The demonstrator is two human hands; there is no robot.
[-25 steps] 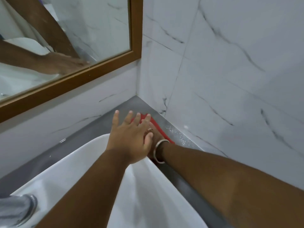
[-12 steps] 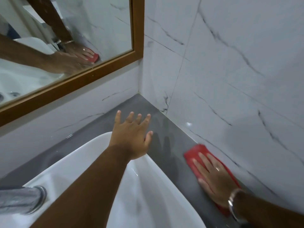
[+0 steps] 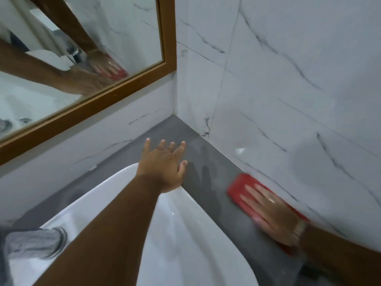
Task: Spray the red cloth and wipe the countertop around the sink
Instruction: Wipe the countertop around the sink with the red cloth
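The red cloth (image 3: pixel 240 186) lies flat on the grey countertop (image 3: pixel 208 162), in the strip between the white sink (image 3: pixel 181 234) and the right wall. My right hand (image 3: pixel 270 215) presses on the cloth with fingers spread flat; it is blurred, and a bracelet sits on its wrist. My left hand (image 3: pixel 165 166) rests palm down on the sink's far right corner, fingers apart, holding nothing. No spray bottle is in view.
White marble-look tiles (image 3: pixel 288 100) close in the counter on the right and at the back. A wood-framed mirror (image 3: pixel 86 108) hangs above the back wall and reflects both hands. A metal faucet (image 3: pixel 35 242) stands at the lower left of the sink.
My right hand pulled the red cloth from the far corner back along the right wall toward me, and now sits slightly farther forward again. The left hand stayed on the sink's corner.
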